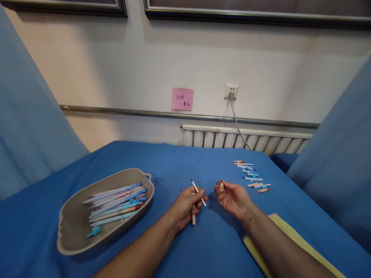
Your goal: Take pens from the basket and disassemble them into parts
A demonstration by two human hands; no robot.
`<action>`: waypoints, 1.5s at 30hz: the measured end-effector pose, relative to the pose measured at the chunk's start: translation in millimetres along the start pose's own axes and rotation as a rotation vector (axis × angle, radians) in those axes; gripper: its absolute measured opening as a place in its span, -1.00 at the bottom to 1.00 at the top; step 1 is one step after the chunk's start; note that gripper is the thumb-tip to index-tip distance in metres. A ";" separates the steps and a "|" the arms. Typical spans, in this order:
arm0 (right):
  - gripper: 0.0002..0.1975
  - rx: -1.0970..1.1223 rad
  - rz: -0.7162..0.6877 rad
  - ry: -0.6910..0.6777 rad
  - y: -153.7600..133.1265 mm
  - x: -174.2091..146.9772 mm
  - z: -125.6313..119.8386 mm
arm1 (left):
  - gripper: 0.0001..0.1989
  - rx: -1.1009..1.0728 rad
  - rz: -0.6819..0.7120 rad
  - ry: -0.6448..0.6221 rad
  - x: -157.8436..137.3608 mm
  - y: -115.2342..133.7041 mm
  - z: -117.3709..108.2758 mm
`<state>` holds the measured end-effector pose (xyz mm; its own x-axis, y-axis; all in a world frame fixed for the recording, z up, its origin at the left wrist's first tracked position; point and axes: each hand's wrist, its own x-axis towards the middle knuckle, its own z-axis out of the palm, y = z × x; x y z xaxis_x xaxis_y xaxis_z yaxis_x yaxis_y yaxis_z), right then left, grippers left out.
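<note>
My left hand (188,206) is closed over the blue cloth. Between its thumb and fingers is a thin white pen refill (196,187) with a dark tip, slanting up to the left. A peach pen barrel (194,219) pokes out below the same hand, its middle hidden by the fingers. My right hand (234,199), a short gap to the right, pinches a short peach pen piece (221,187) with its hollow end facing me. The two hands do not touch.
A beige basket (65,210) on the left holds several pens (116,204) and a small turquoise piece (94,231). Several pen parts (252,178) lie in a column at the right. Yellow material (285,227) lies under my right forearm. A radiator (246,136) stands behind the table.
</note>
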<state>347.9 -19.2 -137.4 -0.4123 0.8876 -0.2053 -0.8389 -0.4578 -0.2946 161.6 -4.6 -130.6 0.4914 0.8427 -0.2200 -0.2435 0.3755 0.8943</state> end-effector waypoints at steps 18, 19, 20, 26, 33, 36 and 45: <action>-0.86 -0.810 -0.554 0.108 9.2 -5.8 10.9 | -0.64 0.090 -0.070 0.021 -0.7 -9.6 3.0; -0.83 -0.981 -0.662 0.114 12.1 -7.3 12.9 | -0.63 0.106 -0.080 0.017 -0.8 -10.7 3.8; -0.82 -1.142 -0.749 0.115 15.2 -9.0 14.5 | -0.63 0.121 -0.085 0.008 -1.0 -11.6 4.5; -0.80 -1.416 -0.839 0.132 25.1 -9.5 14.8 | -0.61 0.162 -0.090 -0.018 0.3 -13.6 3.0; -0.79 -0.705 -0.563 0.284 -9.7 -10.2 14.1 | -0.59 0.236 -0.098 0.022 4.6 -11.6 -0.6; -0.85 -0.718 -0.544 0.437 -48.6 -32.1 -1.4 | -0.59 0.258 -0.086 0.016 5.7 -8.5 1.0; -0.86 -0.728 -0.773 0.916 -112.7 -97.8 -90.4 | -0.55 0.347 -0.074 -0.003 8.2 -1.8 6.7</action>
<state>514.8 -59.0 -168.4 0.6755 0.7051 -0.2157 -0.2576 -0.0484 -0.9650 171.7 -0.9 -131.4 0.4999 0.8166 -0.2885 0.0913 0.2816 0.9552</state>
